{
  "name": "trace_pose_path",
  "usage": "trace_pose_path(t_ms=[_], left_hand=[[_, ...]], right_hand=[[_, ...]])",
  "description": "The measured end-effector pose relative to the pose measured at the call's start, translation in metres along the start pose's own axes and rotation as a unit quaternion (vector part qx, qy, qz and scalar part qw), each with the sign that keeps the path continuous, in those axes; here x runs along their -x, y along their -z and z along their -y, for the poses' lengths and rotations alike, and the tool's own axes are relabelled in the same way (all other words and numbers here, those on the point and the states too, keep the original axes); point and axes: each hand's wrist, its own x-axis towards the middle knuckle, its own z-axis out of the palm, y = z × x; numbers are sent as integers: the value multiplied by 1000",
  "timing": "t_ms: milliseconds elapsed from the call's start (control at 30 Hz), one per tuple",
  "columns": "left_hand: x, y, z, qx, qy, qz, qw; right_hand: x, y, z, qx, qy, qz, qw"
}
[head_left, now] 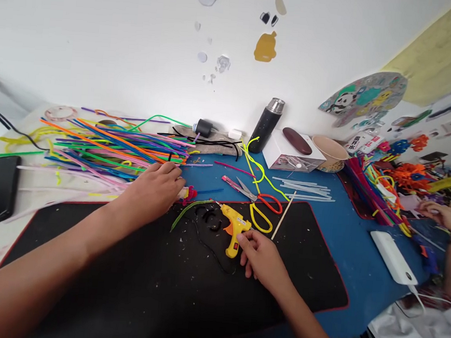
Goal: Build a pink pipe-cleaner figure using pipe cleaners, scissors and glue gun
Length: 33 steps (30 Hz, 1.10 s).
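My left hand is at the edge of the pile of colourful pipe cleaners, back up, with its fingers curled and their tips hidden. A small red, yellow and pink piece pokes out beside its fingers; whether they grip it is hidden. My right hand is beside the handle of a yellow hot glue gun, thumb against its edge and fingers loosely apart, not wrapped round it. On the black mat, a green pipe cleaner and several short black curled pieces lie left of the gun's nozzle.
Scissors with red and yellow handles lie behind the gun, near a thin wooden stick and clear glue sticks. A black thermos and white box stand by the wall. At right, another person's hand is among pipe cleaners.
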Motion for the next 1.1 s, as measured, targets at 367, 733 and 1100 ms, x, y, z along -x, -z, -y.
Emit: trace_pose_path(t_ms=[367, 733, 1100], left_hand=[[3, -8, 7, 3, -3, 21, 1000], [18, 0, 25, 109, 58, -61, 990], [27, 28, 32, 408, 249, -147, 866]], right_hand=[[4, -13, 16, 126, 13, -82, 989], [9, -18, 8, 90, 44, -111, 989], [11, -19, -1, -210, 59, -72, 973]])
